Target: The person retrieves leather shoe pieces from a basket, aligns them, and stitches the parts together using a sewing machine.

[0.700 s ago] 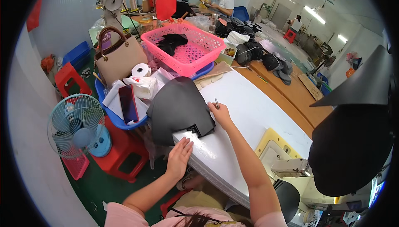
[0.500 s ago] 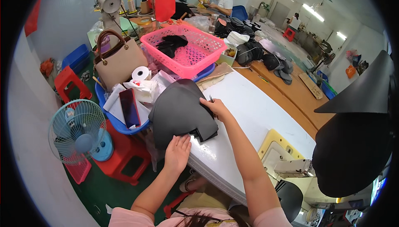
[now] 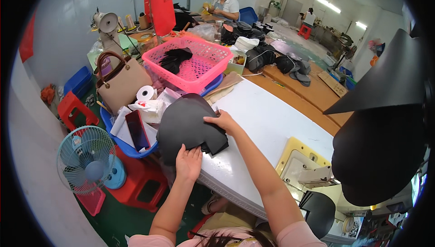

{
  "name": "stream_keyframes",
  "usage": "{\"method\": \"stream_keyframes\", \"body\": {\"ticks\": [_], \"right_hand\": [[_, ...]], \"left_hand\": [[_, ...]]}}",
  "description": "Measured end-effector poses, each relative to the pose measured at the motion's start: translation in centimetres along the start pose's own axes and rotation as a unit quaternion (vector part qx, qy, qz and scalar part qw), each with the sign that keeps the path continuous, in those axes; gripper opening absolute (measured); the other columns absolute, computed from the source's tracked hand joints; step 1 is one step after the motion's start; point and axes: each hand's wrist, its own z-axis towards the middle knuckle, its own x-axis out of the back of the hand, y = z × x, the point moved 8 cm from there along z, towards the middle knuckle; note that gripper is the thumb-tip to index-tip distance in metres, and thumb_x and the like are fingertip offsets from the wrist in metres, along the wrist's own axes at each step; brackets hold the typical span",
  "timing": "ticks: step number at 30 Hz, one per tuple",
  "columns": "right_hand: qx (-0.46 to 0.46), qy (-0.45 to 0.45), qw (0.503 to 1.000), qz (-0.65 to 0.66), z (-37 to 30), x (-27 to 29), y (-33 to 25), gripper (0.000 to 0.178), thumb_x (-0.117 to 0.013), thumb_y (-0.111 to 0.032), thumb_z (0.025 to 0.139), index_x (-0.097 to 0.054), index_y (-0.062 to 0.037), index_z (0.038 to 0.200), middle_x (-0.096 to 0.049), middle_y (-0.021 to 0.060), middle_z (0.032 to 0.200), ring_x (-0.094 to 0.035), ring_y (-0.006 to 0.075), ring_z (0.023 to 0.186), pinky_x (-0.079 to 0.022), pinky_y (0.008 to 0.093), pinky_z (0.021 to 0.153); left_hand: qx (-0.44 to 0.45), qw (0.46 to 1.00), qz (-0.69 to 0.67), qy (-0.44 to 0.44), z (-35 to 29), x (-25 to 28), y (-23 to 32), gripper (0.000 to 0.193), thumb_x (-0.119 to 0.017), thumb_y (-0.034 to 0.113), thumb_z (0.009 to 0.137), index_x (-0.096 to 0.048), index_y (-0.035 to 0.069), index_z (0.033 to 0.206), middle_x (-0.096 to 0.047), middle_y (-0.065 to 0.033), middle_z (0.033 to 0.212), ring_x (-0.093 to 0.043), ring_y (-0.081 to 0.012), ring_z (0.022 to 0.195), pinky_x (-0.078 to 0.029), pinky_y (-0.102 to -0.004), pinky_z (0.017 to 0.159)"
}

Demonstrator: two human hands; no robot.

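At the near edge of these black sheets (image 3: pixel 188 120), my left hand (image 3: pixel 188 163) is palm up, fingers straight and not clamped. My right hand (image 3: pixel 221 122) has its thumb on top at the right side, though I can't tell if those fingers really pinch. They're on the corner of the white surface (image 3: pixel 258 127), next to the blue basin (image 3: pixel 147 151). Imo, light even pressure from both sides keeps layers lined up.

Free tabletop (image 3: pixel 260 122) right of black sheets (image 3: pixel 186 120), obstacle beyond: yellow-framed machine (image 3: pixel 312 177)
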Motion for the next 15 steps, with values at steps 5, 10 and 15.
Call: {"method": "stream_keyframes", "body": {"ticks": [5,10,15], "right_hand": [[-0.088,-0.038,0.988,0.121,-0.4,-1.4,1.1,0.074,-0.082,-0.040,0.056,-0.052,0.0123,0.100,-0.061,0.0191,0.090,-0.063,0.0263,0.076,-0.052,0.0338,0.062],[0.090,0.174,0.920,-0.341,0.8,0.7,0.4,0.072,-0.080,-0.045,0.057,-0.056,0.0169,0.087,-0.062,0.0195,0.081,-0.061,0.0259,0.057,-0.050,0.0314,0.051],[-0.081,0.020,0.996,0.020,1.1,-0.1,2.1,0.073,-0.080,-0.044,0.058,-0.055,0.0179,0.089,-0.061,0.0216,0.076,-0.060,0.0246,0.061,-0.047,0.0373,0.051]], "left_hand": [[0.007,1.000,-0.002,0.011,0.4,-0.1,0.5,0.068,-0.048,0.032,0.089,-0.014,-0.004,0.135,-0.019,-0.0188,0.142,-0.015,-0.0284,0.135,-0.011,-0.0401,0.110],[0.011,0.997,0.012,0.074,1.2,0.5,0.4,0.061,-0.049,0.027,0.088,-0.019,-0.003,0.132,-0.024,-0.0180,0.138,-0.020,-0.0286,0.132,-0.011,-0.0422,0.110],[-0.001,0.999,-0.012,0.044,1.1,0.3,0.7,0.057,-0.049,0.026,0.088,-0.023,-0.001,0.131,-0.024,-0.0179,0.139,-0.021,-0.0292,0.132,-0.013,-0.0430,0.110]]}}
